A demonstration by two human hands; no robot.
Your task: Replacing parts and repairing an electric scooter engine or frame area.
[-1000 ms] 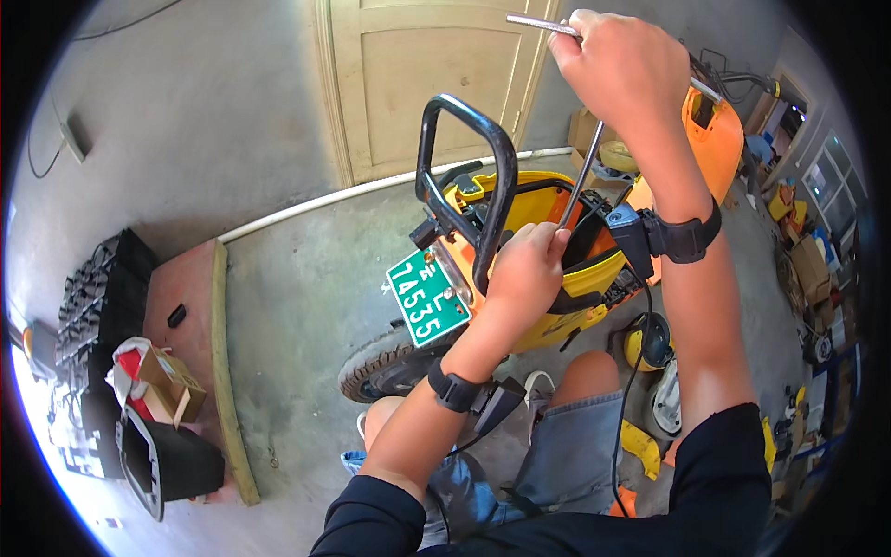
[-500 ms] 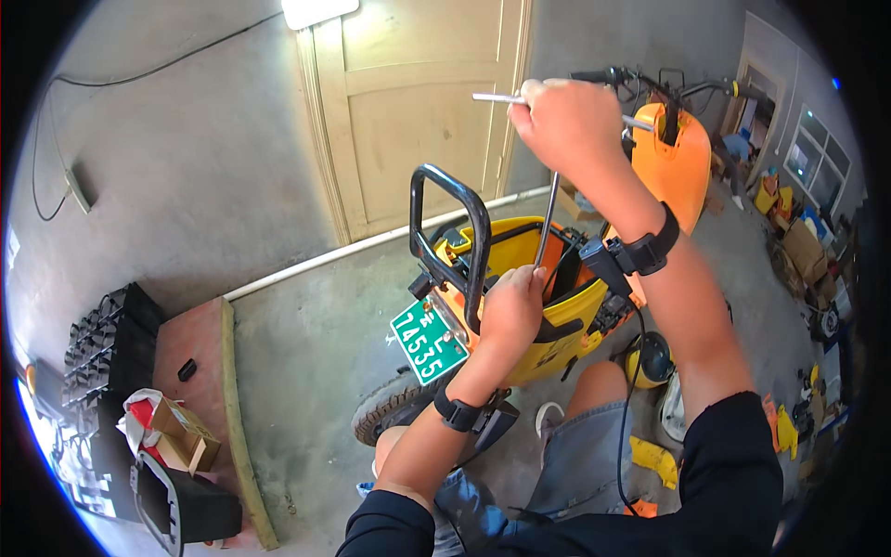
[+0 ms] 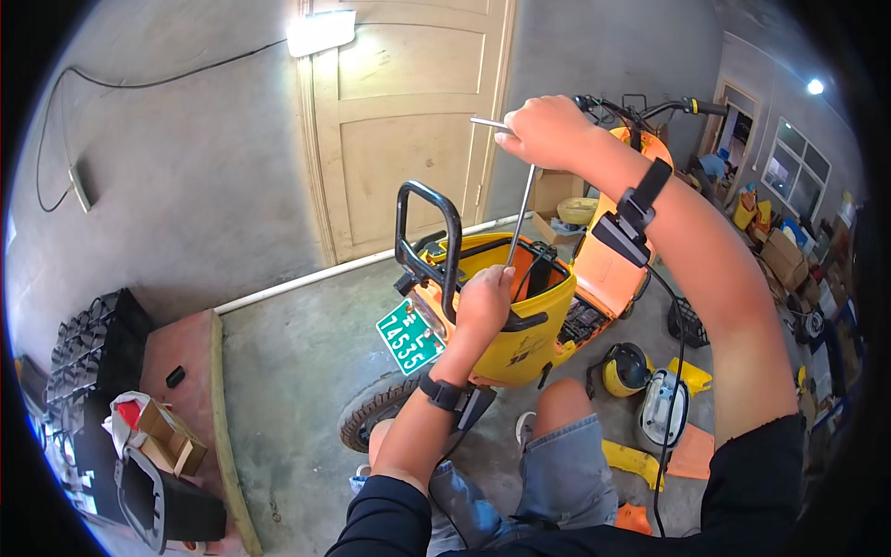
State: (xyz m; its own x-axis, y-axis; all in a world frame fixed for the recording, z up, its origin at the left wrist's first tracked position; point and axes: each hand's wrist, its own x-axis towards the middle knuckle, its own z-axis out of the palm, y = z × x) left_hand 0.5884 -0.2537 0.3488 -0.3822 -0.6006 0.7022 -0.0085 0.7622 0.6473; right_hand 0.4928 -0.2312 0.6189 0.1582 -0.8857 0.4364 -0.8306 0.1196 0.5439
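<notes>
A T-handle wrench point(image 3: 524, 206) stands nearly upright, leaning slightly, over the rear of a yellow and orange scooter point(image 3: 531, 351). Its crossbar is gripped at the top by my right hand point(image 3: 549, 132), with the fingers closed over it. Lower down, my left hand point(image 3: 484, 304) is closed round the shaft, beside the open yellow bay behind the black grab rail point(image 3: 455, 241). The wrench's lower end is hidden by my left hand and the bodywork. A green plate point(image 3: 408, 338) and the rear tyre point(image 3: 373, 412) lie left of my left forearm.
A yellow helmet point(image 3: 620, 375), a grey-white shell part point(image 3: 663, 408) and yellow and orange panels point(image 3: 635, 462) lie on the floor to my right. At left, black crates point(image 3: 97, 343) and a cardboard box point(image 3: 173, 440) stand by a low platform point(image 3: 180, 351). A cable point(image 3: 682, 348) hangs from my right wrist.
My right hand has swung the wrench's crossbar round and sits slightly lower, its forearm now stretching in further from the right. My left hand stays on the shaft. The whole view has shifted.
</notes>
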